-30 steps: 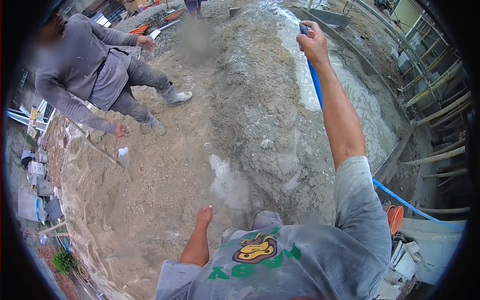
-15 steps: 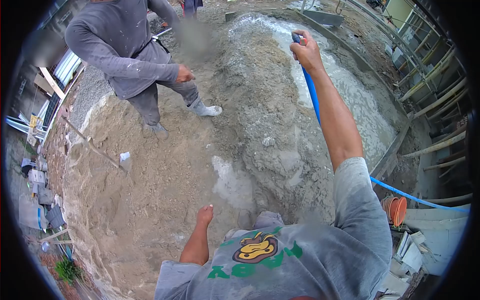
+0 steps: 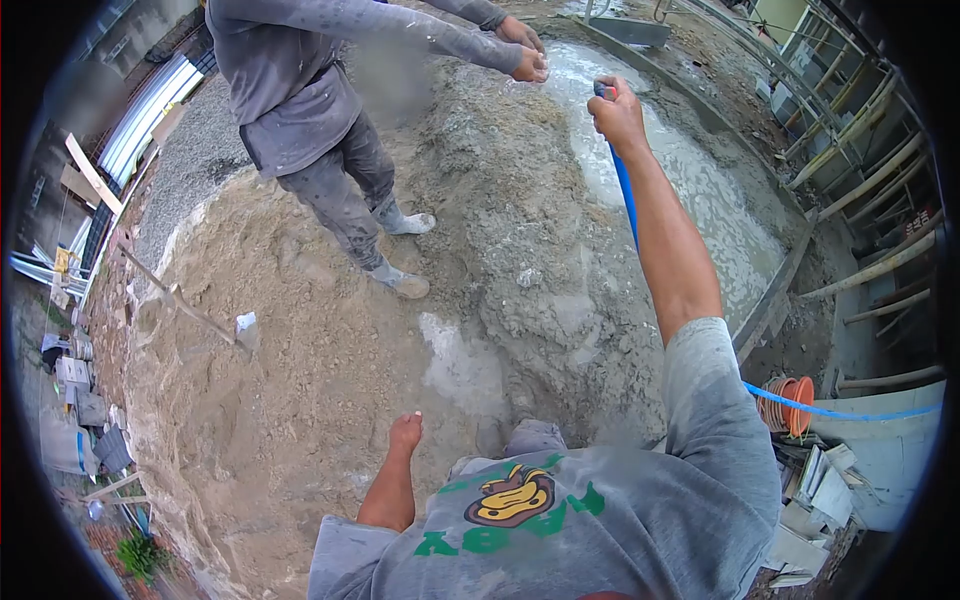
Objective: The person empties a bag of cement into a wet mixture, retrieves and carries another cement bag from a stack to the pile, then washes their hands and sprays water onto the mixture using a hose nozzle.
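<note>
My right hand (image 3: pixel 620 115) is stretched out at the upper right, its fingers wrapped round the end of a blue hose (image 3: pixel 626 190). The hose runs back beneath my forearm and shows again to the right of my sleeve. Wet grey slurry (image 3: pixel 725 220) lies below and beyond this hand, beside a mound of grey mix (image 3: pixel 530 220). My left hand (image 3: pixel 405 432) hangs low over the sandy ground, its fingers curled with nothing visible in them. Another person's two hands (image 3: pixel 528 62) are at the top, just left of my right hand and apart from it.
A co-worker (image 3: pixel 300 110) in grey clothes and pale boots stands on the sand at the upper left. A wooden stick (image 3: pixel 190 305) leans at the left. Boards (image 3: pixel 785 285) edge the slurry. Poles line the far right, with orange buckets (image 3: pixel 798 395) below them.
The co-worker has stepped rightward and closer to the mound, both hands now reaching toward the hose end. My right hand has lowered slightly and still grips the hose; my left hand has hardly moved.
</note>
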Tool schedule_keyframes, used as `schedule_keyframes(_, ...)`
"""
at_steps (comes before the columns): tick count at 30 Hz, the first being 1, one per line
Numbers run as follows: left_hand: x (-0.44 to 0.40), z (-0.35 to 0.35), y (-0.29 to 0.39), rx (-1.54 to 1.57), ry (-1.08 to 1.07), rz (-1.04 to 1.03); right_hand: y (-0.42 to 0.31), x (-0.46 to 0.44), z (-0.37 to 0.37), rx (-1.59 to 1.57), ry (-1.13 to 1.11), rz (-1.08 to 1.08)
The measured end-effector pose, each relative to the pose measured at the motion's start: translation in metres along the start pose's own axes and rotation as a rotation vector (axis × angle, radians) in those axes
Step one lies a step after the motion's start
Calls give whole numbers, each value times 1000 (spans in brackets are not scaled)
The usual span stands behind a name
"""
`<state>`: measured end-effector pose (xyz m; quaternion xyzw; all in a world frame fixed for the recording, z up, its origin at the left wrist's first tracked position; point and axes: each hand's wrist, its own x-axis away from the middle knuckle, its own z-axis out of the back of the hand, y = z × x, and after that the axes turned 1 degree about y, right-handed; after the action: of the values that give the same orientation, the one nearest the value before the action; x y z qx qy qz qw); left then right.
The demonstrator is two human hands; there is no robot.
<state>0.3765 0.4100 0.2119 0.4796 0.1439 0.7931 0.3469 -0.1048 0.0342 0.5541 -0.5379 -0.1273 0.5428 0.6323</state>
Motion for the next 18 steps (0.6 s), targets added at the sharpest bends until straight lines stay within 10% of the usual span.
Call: schedule_keyframes(18,-2,-8,4,137,11,-13,2,3,3,112,61,56)
